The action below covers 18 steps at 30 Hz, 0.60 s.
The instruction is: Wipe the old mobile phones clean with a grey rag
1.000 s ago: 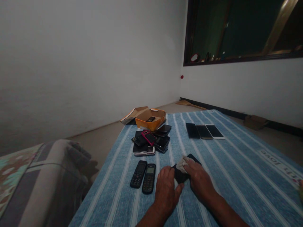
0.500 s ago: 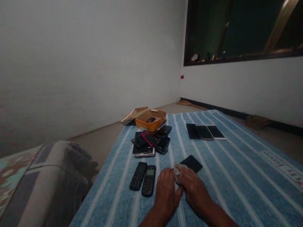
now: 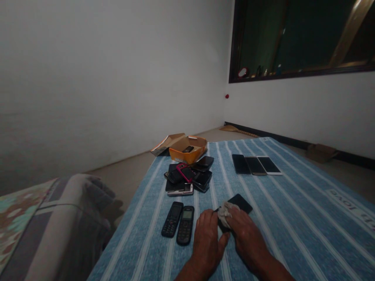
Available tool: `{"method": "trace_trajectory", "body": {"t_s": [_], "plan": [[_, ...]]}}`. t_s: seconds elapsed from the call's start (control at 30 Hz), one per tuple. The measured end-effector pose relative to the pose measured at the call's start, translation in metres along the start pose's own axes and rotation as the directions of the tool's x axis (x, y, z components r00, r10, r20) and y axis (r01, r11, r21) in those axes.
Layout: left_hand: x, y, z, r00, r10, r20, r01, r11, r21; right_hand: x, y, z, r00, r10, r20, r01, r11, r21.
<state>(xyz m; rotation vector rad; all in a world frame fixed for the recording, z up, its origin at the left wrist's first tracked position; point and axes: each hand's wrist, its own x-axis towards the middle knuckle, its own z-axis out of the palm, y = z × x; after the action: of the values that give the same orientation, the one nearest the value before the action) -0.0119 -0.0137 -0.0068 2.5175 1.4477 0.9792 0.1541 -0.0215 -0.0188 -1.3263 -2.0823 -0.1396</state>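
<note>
A dark flat smartphone [image 3: 241,203] lies slantwise on the striped blue cloth, partly covered by my hands. My right hand [image 3: 249,238] grips a crumpled whitish rag [image 3: 226,212] and presses it on the phone's surface. At the phone's near left end, my left hand [image 3: 207,236] has its fingers bent over the edge and its thumb along the near side, holding it. Just left of that hand lie two black keypad phones, one [image 3: 185,226] with a pale screen and another [image 3: 172,219] tilted beside it.
Several phones [image 3: 187,177] are heaped further back, a pink-edged one among them. Behind the heap stands an open orange box [image 3: 187,156] with a small phone inside. Three smartphones [image 3: 254,165] lie in a row at the right. A grey blanket [image 3: 73,218] hangs at the left.
The rag and my right hand have shifted slightly to the right over the phone. My left hand stays at the phone's edge. The whole view has moved a little.
</note>
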Motion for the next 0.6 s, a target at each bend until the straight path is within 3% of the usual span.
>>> {"method": "trace_trajectory", "body": {"t_s": [0.13,0.33,0.47,0.6], "plan": [[0.001,0.0,-0.002,1.0,0.029,-0.01,-0.029,1.0,0.011,0.0,-0.013,0.0,0.997,-0.082,-0.001,0.082,0.996,0.048],[0.002,0.003,-0.002,1.0,-0.012,0.017,0.012,1.0,-0.003,0.005,0.001,-0.01,0.993,0.065,0.101,-0.064,0.998,-0.019],[0.001,0.001,0.002,1.0,0.006,-0.012,-0.005,0.999,0.033,0.005,0.014,-0.011,0.99,0.119,0.075,-0.116,0.992,-0.051],[0.0,0.0,0.003,0.999,0.025,-0.029,-0.023,0.998,0.05,0.0,0.009,-0.003,0.997,0.07,0.017,-0.069,0.996,-0.054]]}}
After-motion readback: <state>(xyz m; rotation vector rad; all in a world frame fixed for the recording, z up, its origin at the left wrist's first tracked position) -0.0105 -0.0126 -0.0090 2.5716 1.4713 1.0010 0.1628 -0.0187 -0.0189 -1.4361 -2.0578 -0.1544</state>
